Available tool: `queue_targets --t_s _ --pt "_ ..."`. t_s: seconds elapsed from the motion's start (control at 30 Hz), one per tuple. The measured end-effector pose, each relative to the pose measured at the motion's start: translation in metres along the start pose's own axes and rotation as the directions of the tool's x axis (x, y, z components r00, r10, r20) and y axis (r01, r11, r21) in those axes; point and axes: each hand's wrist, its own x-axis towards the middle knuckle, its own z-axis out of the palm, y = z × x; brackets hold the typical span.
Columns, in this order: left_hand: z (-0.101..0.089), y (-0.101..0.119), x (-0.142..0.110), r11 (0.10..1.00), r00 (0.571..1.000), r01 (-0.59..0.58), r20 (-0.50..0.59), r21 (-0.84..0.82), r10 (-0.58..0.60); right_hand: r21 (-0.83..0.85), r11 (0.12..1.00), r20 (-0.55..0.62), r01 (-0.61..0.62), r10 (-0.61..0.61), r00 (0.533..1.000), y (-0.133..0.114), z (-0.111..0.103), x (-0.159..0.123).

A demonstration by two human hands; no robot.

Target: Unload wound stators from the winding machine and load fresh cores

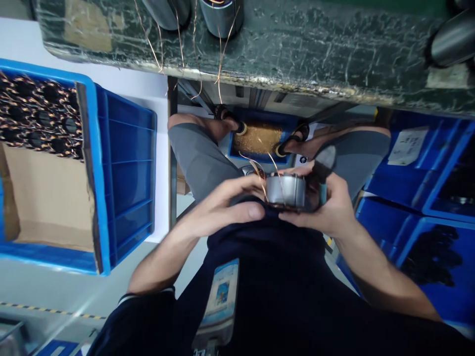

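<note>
At my lap, a metal motor stator [285, 191] with loose copper wires is held on its side in my right hand [337, 210], whose fingers and thumb close around its right end. A dark rounded piece [325, 159] shows by my right fingers; I cannot make out what it is. My left hand [226, 202] is at the stator's left end, fingertips against it by the wires [262, 184], thumb stretched beside it. Its finger ends are partly hidden. Just behind my left fingers sits another round metal part [249, 170] with copper, mostly covered.
Metal cylinders with dangling wires [222, 20] stand at the worn green bench edge [297, 81]. Another cylinder [454, 42] lies at right. A blue crate [100, 198] at left holds copper-wound parts [40, 116] and cardboard. Blue bins [411, 207] stand right; a floor tray [258, 138] lies between my feet.
</note>
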Motion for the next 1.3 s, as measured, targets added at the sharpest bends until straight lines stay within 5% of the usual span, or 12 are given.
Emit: queue_targets --t_s 0.07,0.13,0.3,0.47,0.8,1.0,1.3 --pt "0.008 -0.003 0.013 0.960 0.973 0.088 0.231 -0.265 -0.025 -0.015 0.989 0.096 0.150 -0.147 0.984 -0.012 0.005 0.000" --pt "0.017 0.001 0.023 0.911 0.948 0.152 0.317 -0.384 -0.025 -0.070 0.966 0.171 0.248 -0.233 0.957 -0.027 0.005 0.001" --pt "0.028 0.019 0.029 0.850 0.961 0.206 0.264 -0.484 -0.082 -0.503 0.796 0.314 0.337 -0.195 0.929 -0.063 -0.025 -0.011" --pt "0.030 0.019 0.027 0.912 0.975 0.188 0.184 -0.365 -0.127 -0.697 0.592 0.446 0.406 -0.086 0.891 -0.083 -0.053 -0.021" --pt "0.034 0.012 0.027 0.947 0.975 0.197 0.151 -0.254 -0.162 -0.800 0.323 0.516 0.505 -0.059 0.855 -0.085 -0.058 -0.032" --pt "0.039 0.003 0.038 0.996 0.996 0.086 0.019 0.002 -0.086 -0.810 0.327 0.509 0.487 -0.022 0.861 -0.081 -0.056 -0.022" --pt "0.047 0.006 0.049 0.988 0.996 0.075 0.031 0.133 -0.080 -0.836 0.234 0.496 0.496 -0.060 0.866 -0.081 -0.055 -0.027"
